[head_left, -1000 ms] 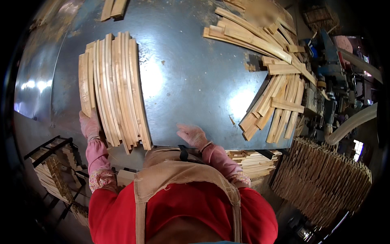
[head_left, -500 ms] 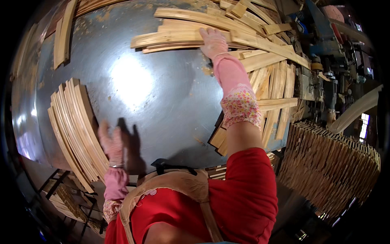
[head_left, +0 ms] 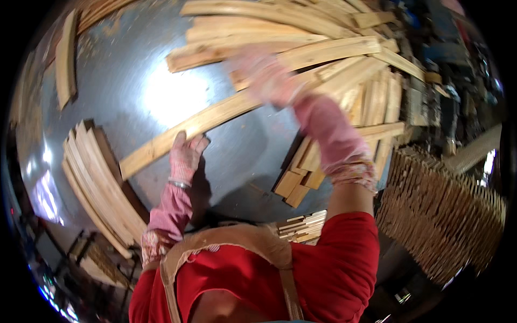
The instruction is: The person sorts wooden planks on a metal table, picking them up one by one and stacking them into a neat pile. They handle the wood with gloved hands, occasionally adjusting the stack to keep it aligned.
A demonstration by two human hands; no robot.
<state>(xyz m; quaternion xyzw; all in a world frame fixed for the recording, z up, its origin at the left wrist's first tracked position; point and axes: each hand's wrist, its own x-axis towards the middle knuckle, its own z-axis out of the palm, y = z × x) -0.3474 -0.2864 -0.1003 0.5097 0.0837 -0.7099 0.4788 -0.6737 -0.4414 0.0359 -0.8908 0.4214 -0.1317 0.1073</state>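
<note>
- Long wooden strip (head_left: pixel 210 117): lies aslant on the middle of the table, its lower end just beside the ordered group, its upper end running under the right hand.
- Left hand (head_left: pixel 184 159): gloved, fingers bent, fingertips on the strip's near edge; whether they pinch it cannot be told.
- Right hand (head_left: pixel 266 78): gloved and blurred by motion, over the strip's upper part; whether spread or pressed together cannot be told, nor whether it touches wood.
- Ordered group of strips (head_left: pixel 102 180): at the left, lying lengthwise side by side; judged by its neatness, the portion already arranged.
- Loose strips (head_left: pixel 242 11): fanned and overlapping at the top; apparently the larger portion, not yet arranged. The work therefore seems well short of complete.
- Shorter-looking strips (head_left: pixel 371 102): at the right, roughly parallel, with one crosspiece (head_left: pixel 379 131) over them; whether these count as finished is unclear.
- Metal table (head_left: pixel 247 142): the surface beneath all of these.
- Beyond: a strip stack (head_left: pixel 304 226) below the near edge, and a large wood stack (head_left: pixel 441 215) at the right.
</note>
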